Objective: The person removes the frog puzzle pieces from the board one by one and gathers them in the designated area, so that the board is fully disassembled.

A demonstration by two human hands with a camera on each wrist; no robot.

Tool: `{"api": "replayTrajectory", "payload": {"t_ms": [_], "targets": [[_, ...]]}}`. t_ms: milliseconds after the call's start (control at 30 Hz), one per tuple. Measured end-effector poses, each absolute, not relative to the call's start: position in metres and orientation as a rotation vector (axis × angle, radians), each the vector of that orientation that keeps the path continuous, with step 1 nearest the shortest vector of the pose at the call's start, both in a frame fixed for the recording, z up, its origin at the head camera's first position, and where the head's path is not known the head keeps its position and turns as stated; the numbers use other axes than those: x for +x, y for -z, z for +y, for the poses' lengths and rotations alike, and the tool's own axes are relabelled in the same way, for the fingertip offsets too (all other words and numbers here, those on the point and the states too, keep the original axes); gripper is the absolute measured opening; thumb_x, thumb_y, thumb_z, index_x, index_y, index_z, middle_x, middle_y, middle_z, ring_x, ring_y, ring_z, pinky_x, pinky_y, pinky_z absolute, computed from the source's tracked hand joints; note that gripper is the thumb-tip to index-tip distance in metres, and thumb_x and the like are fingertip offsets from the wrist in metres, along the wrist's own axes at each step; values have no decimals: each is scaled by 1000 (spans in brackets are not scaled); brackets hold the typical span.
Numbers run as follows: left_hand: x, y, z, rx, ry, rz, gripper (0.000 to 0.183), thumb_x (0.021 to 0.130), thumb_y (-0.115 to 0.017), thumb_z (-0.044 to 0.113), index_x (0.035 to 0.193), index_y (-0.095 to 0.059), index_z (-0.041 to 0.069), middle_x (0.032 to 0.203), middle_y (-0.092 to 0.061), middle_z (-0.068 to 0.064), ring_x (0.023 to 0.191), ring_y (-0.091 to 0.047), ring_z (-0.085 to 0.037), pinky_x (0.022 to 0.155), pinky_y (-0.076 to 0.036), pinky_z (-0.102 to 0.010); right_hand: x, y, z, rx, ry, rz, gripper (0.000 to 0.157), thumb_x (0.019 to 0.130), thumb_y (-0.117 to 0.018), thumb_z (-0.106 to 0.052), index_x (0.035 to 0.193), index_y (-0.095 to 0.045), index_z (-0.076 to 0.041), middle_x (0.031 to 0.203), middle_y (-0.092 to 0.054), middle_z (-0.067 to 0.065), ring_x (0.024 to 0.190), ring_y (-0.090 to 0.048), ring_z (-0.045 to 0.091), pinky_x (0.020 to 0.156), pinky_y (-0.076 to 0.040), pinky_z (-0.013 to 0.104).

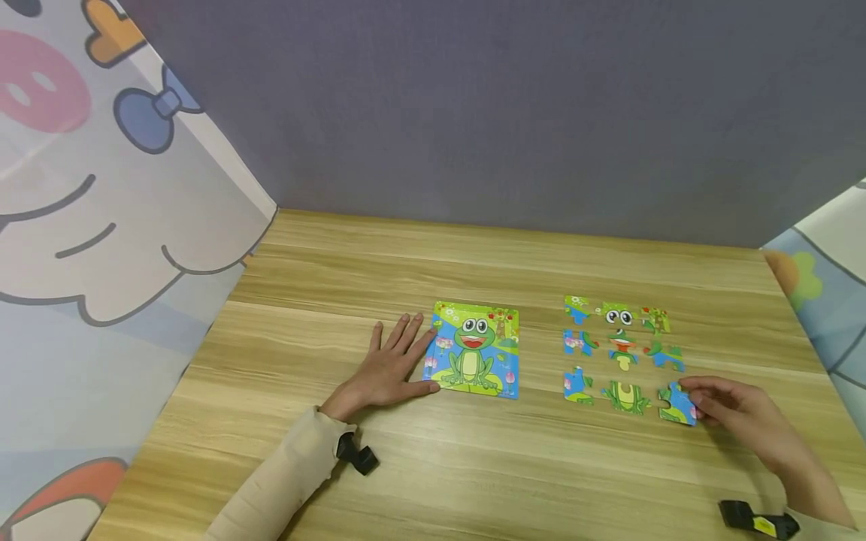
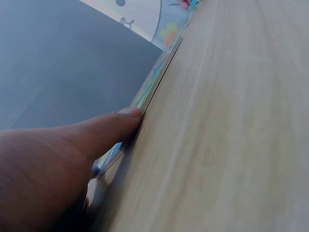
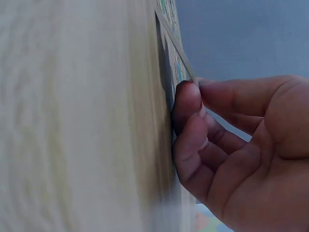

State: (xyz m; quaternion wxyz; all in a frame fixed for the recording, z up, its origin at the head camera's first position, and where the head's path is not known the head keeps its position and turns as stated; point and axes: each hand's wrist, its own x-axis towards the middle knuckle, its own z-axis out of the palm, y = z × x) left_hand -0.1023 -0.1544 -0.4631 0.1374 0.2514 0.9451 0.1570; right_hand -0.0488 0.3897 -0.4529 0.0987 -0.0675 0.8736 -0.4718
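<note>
My left hand (image 1: 387,372) lies flat with spread fingers at the left edge of a square frog picture board (image 1: 472,350). Its thumb (image 2: 123,121) touches the board's near edge in the left wrist view. On the right, my right hand (image 1: 740,417) pinches a blue and green jigsaw piece (image 1: 679,406) between thumb and fingers. In the right wrist view that piece (image 3: 178,50) is tilted, its near edge lifted off the table. The other jigsaw pieces (image 1: 624,348) lie in loose rows with gaps between them, showing parts of the frog.
The wood-grain table (image 1: 507,473) runs back to a grey upright panel (image 1: 501,113). A wall with cartoon pictures (image 1: 122,225) stands on the left, and another printed wall (image 1: 812,293) on the right.
</note>
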Motion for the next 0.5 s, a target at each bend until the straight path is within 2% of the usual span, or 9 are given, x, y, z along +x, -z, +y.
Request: {"api": "replayTrajectory", "payload": {"t_ms": [33,133,233,367,500], "targets": [[-102,463,-154,728,-457,2734,93,94,-56,62,163,-12,19,171,4,-12,159,4,-35,119,5,-72,-49,452,389,-198,1364,2608,38,98,-53,8,115,-70,-22,94,-67,-27,78,-64,-5,62,-55,18],[-102,463,-154,726,-462,2734,92,94,-56,61,163,-12,19,171,3,-12,159,4,-35,119,5,-72,-48,451,385,-200,1256,2689,25,97,-54,8,116,-69,-2,95,-64,-32,80,-62,-10,61,-54,17],[-103,463,-154,725,-464,2735,92,94,-56,61,163,-12,19,171,3,-12,159,4,-35,119,6,-71,-48,448,382,-197,1136,2763,22,97,-55,7,117,-63,12,95,-59,-39,82,-59,-16,62,-53,15],[-103,464,-154,724,-461,2737,93,94,-56,62,163,-12,19,171,3,-12,159,5,-34,119,6,-71,-48,443,378,-170,973,2841,22,98,-57,0,117,-66,6,94,-56,-41,80,-56,-18,61,-49,14],[-103,463,-154,722,-469,2730,93,94,-56,62,163,-11,19,171,4,-11,159,5,-34,119,6,-71,-48,440,377,-163,859,2878,21,100,-59,-7,116,-69,0,88,-64,-30,72,-56,-13,58,-47,17]]}}
